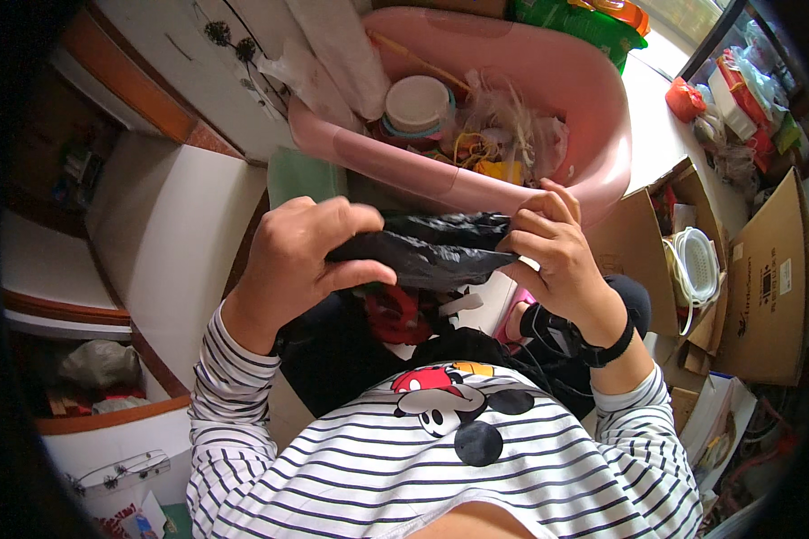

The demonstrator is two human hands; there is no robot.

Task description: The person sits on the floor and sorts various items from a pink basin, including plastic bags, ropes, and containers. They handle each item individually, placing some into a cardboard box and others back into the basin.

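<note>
A black plastic bag (425, 259) is stretched between my two hands, its mouth parted in a narrow gap. My left hand (296, 259) grips the bag's left end, thumb below and fingers above; it looks slightly blurred. The right end is pinched by the fingers of my right hand (553, 236), just in front of a pink plastic tub (391, 156). Below the bag, between my legs, lies a red item (398, 313), partly hidden, so its kind is unclear.
Inside the tub are a round lidded container (418, 103) and crumpled clear plastic bags (505, 121). A cardboard box (637, 236) at right holds a white plastic basket (694, 266). Another cardboard piece (768, 283) stands beside it. White cabinets (168, 222) line the left.
</note>
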